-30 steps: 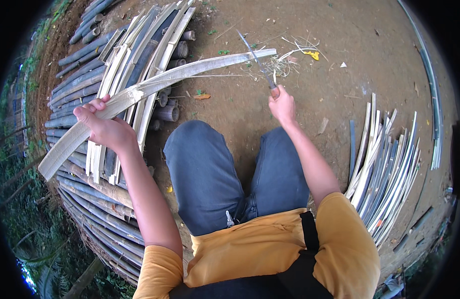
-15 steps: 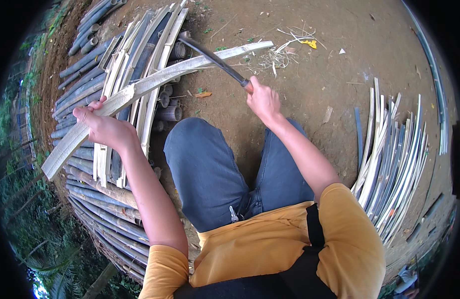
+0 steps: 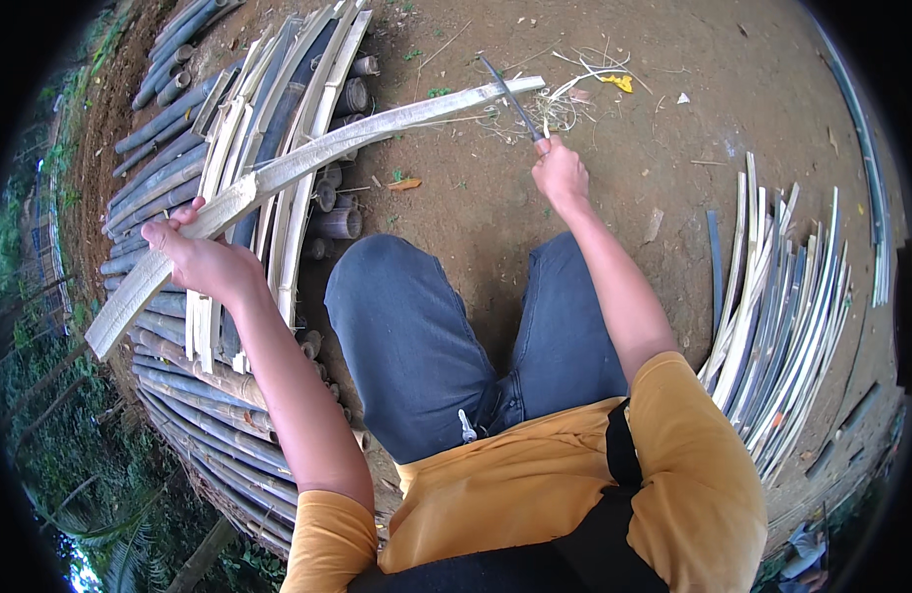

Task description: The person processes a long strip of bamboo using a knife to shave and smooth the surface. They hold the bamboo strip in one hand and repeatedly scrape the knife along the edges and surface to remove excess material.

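Note:
A long pale split bamboo strip (image 3: 327, 146) slants from the lower left to the upper middle, its inner face and a node ridge showing. My left hand (image 3: 201, 255) grips it near its lower end, thumb on top. My right hand (image 3: 560, 173) is wrapped round the handle of a machete (image 3: 510, 96). The narrow dark blade crosses the strip close to its far end; whether it touches the strip I cannot tell. Both arms are stretched forward over my bent knees.
Dark bamboo poles (image 3: 164, 222) are stacked at the left, with split bamboo pieces (image 3: 268, 128) lying across them. Thin shavings (image 3: 574, 99) and a yellow scrap (image 3: 619, 83) lie on the dirt ahead. Thin bamboo slats (image 3: 772, 316) fan out at the right, and long poles (image 3: 861, 148) lie beyond.
My right hand has moved right and forward with the machete, and the blade has shifted from the strip's middle to its far end. My left hand and the strip have barely moved.

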Available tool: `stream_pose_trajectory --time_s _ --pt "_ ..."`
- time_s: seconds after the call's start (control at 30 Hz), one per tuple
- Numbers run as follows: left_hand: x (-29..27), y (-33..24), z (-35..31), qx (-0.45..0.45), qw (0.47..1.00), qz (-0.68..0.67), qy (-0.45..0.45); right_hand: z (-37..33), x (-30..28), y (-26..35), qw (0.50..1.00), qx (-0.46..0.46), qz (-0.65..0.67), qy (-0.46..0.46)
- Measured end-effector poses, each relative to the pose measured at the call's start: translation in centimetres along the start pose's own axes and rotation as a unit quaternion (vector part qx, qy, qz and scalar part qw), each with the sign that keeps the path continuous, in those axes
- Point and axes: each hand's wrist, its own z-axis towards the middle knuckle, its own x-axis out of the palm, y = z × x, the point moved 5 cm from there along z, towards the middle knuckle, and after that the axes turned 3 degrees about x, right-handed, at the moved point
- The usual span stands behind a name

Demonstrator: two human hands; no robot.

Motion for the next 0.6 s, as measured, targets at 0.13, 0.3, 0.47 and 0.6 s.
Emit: stream_pose_trajectory --time_s 0.13,0.3,0.47,0.6 --pt "-0.7 -0.5 -0.6 0.005 1.000 0.014 -0.010 -4.0 0.0 2.8 0.996 -0.075 0.003 0.051" --pt "-1.3 0.7 0.2 -0.035 0.999 0.031 -0.013 -1.9 1.6 2.2 0.999 -0.032 0.036 0.010" --pt "-1.6 0.7 -0.3 -0.027 0.999 0.026 -0.005 -1.4 2.2 1.6 0.999 -0.034 0.020 0.027" --pt "-2.2 0.7 -0.1 -0.004 1.000 0.006 0.006 -3.4 1.8 4.9 0.995 -0.086 0.026 0.036"
